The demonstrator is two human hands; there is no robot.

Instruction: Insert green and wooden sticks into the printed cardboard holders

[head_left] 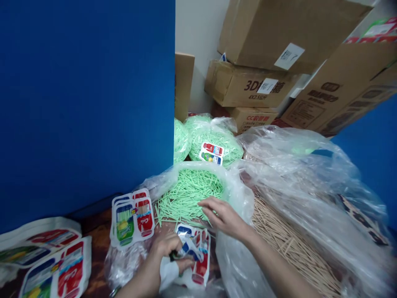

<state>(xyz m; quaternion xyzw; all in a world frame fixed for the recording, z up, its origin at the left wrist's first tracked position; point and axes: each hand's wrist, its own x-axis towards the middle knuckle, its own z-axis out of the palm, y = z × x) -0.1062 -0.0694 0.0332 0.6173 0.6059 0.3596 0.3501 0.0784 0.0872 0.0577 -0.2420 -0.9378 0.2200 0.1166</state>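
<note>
Beside blue panelling [87, 103], left grip [169, 246] seemingly encloses pouch [191, 249].

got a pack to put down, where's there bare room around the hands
A narrow strip of brown surface shows between the large lower-left packs and the pack stack. It is crowded ahead, with green sticks by the right hand, and rightward, with beige sticks and clear plastic.
</note>
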